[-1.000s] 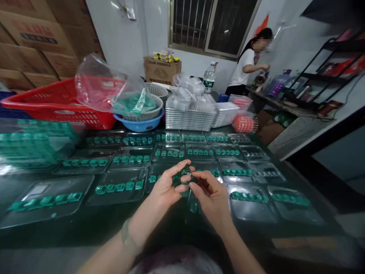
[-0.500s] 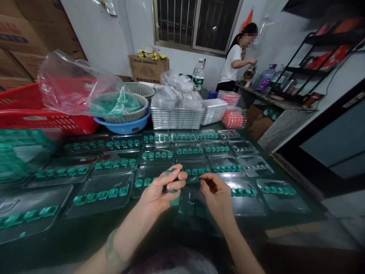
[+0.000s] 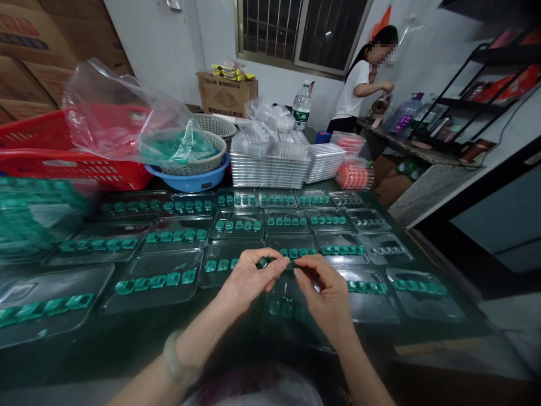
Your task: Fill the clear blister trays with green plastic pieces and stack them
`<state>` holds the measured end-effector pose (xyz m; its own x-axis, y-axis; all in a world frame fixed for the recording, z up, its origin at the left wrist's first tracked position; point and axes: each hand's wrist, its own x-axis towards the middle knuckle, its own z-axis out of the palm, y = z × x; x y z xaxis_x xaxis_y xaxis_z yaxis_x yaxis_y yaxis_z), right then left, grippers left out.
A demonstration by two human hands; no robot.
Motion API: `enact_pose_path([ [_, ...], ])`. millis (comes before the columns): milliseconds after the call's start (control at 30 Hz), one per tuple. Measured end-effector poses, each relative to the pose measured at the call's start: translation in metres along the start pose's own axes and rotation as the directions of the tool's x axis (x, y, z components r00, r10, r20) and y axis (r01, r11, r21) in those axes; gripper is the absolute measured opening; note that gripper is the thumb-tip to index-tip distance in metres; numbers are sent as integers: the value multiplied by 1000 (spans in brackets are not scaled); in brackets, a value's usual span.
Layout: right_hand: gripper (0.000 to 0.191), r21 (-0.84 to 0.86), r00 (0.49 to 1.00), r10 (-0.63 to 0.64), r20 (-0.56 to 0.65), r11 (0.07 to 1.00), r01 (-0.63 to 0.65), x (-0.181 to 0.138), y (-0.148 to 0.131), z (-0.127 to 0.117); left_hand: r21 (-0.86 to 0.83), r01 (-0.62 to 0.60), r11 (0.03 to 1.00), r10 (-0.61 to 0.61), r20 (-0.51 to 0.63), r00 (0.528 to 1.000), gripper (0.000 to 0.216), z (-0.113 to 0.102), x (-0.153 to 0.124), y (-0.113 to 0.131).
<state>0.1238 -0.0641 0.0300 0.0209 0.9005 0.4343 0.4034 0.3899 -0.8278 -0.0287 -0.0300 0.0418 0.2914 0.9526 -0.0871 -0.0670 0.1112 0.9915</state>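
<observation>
My left hand is closed, with a small dark green piece partly showing inside its curled fingers. Thumb and forefinger of my right hand pinch together just to the right, almost touching the left fingertips; whatever they hold is too small to make out. Beneath both hands lies a clear plastic tray with a few green pieces in it. Behind them, another tray carries a row of green translucent pieces.
Rows of clear trays with green pieces cover the dark table. Stacked clear trays, a blue basin, a red basket and a bag of green pieces line its far and left sides. A person stands at a counter behind.
My left hand has turned over from palm up, its fingers now curled inward, and its fingertips have come close to my right hand's. The camera view has shifted slightly.
</observation>
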Motion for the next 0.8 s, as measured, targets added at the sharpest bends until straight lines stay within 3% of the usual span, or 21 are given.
enact_pose_path([
  [100, 13, -34, 1000, -2, 8, 999, 2, 0, 0, 2, -101, 26, 995, -25, 16, 1000, 17, -3, 0, -4],
  [200, 12, -39, 999, 26, 19, 999, -26, 0, -1, 7, -325, 53, 944, -34, 66, 997, 16, -3, 1, -9],
  [400, 10, 25, 981, 182, -73, 983, -180, 2, 10, 8, -741, 69, 667, 63, 149, 987, 17, -5, -3, -2],
  [500, 14, 165, 939, 331, -98, 936, -312, 4, 23, -3, -828, -11, 560, 136, 80, 987, 17, -21, -8, 12],
  [567, 16, 291, 917, 390, -86, 890, -352, 5, 28, -9, -795, -57, 604, 156, 48, 987, 21, -29, -10, 18],
  [633, 17, 371, 905, 418, -87, 856, -360, 5, 28, -10, -703, -38, 711, 124, 72, 990, 28, -30, -10, 16],
  [733, 17, 384, 901, 429, -67, 844, -374, 5, 19, -4, -454, 39, 890, 3, 92, 996, 34, -16, -6, -1],
  [800, 18, 336, 907, 415, -67, 866, -371, 3, 12, 2, -272, 99, 957, -93, 36, 995, 31, -3, -3, -13],
])
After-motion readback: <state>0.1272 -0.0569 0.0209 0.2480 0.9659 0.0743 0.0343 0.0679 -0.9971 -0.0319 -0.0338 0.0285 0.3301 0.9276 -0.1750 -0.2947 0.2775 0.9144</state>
